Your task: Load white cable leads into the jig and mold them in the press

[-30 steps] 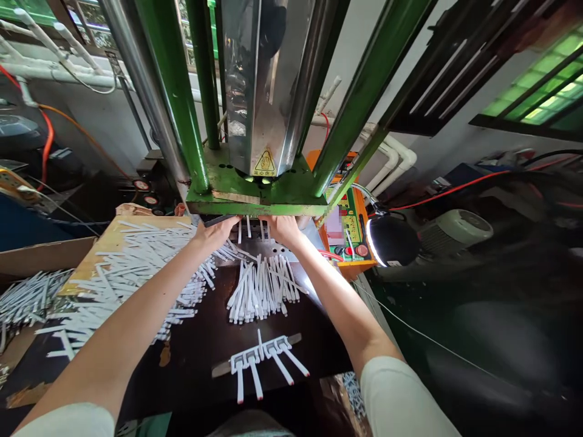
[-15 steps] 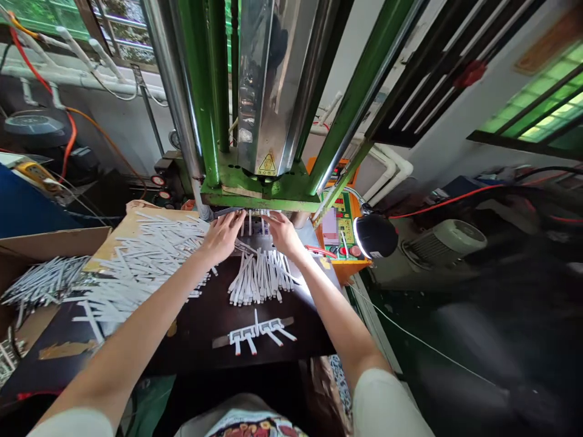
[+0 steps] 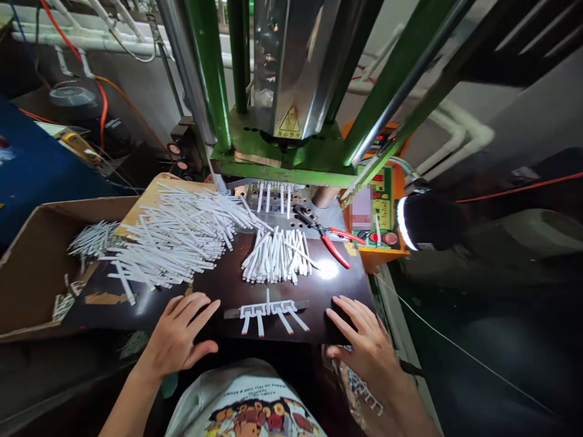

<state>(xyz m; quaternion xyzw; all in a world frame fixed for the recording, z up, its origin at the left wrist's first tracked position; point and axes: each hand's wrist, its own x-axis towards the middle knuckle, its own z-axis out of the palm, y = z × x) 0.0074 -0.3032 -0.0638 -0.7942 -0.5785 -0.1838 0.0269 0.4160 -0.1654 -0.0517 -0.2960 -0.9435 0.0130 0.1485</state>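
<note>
Left hand (image 3: 186, 332) and right hand (image 3: 367, 337) are spread at the near edge of the tabletop (image 3: 228, 289), flanking the white molded strip (image 3: 268, 309); red-handled pliers (image 3: 325, 233) lie toward the right edge.

Lamp (image 3: 421, 222) glare on the tabletop (image 3: 334, 284), dim right edge.

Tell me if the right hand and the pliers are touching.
Apart. The head view shows bare table between the right hand and the pliers, which lie farther from the person.
</note>
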